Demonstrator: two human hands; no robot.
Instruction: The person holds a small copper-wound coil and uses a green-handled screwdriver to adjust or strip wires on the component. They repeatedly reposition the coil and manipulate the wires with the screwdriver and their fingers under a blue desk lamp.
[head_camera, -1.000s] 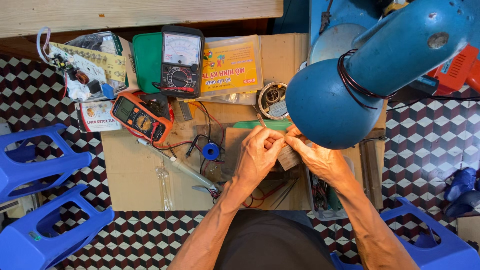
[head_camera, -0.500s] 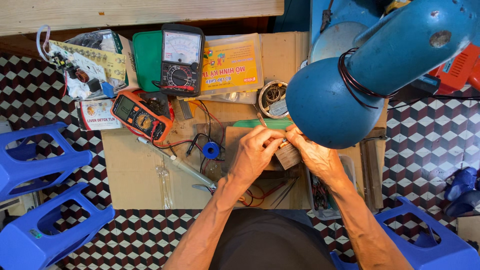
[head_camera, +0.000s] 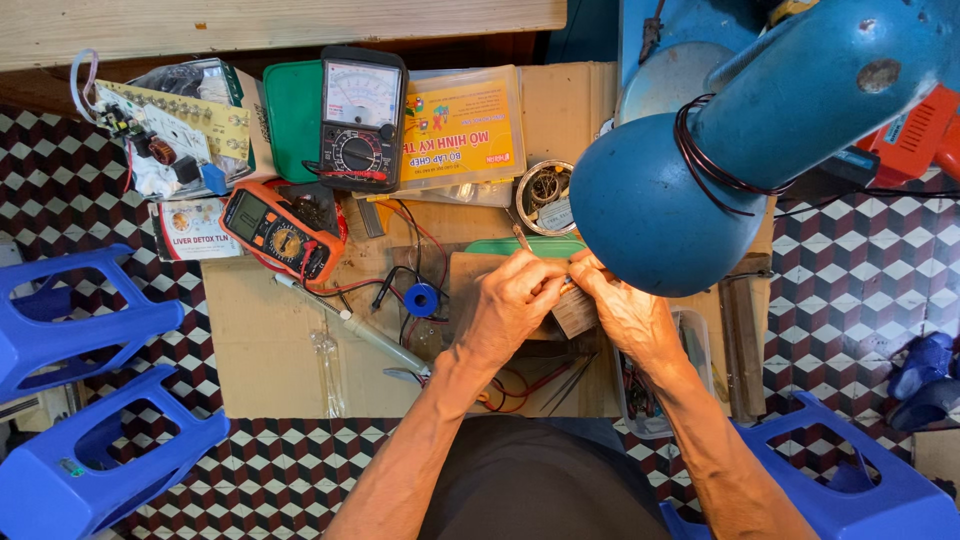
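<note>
My left hand (head_camera: 510, 305) and my right hand (head_camera: 625, 315) meet over a small wooden board (head_camera: 470, 285) on a cardboard-covered work surface (head_camera: 265, 350). Both pinch a small part between their fingertips; a little block-like piece (head_camera: 574, 313) shows just below them. What exactly the part is stays hidden by the fingers. A thin tool (head_camera: 520, 238) pokes up past my left fingertips. A blue lamp head (head_camera: 655, 205) hangs right above my right hand.
An orange multimeter (head_camera: 275, 232), a black analogue meter (head_camera: 360, 120), a soldering iron (head_camera: 350, 325), a blue solder spool (head_camera: 421, 299), a round tin (head_camera: 545, 196) and a circuit board (head_camera: 165, 125) lie around. Blue plastic stools (head_camera: 90, 400) stand on the tiled floor at left and right.
Both hands stay together over the board; the fingers have shifted only slightly on the small part.
</note>
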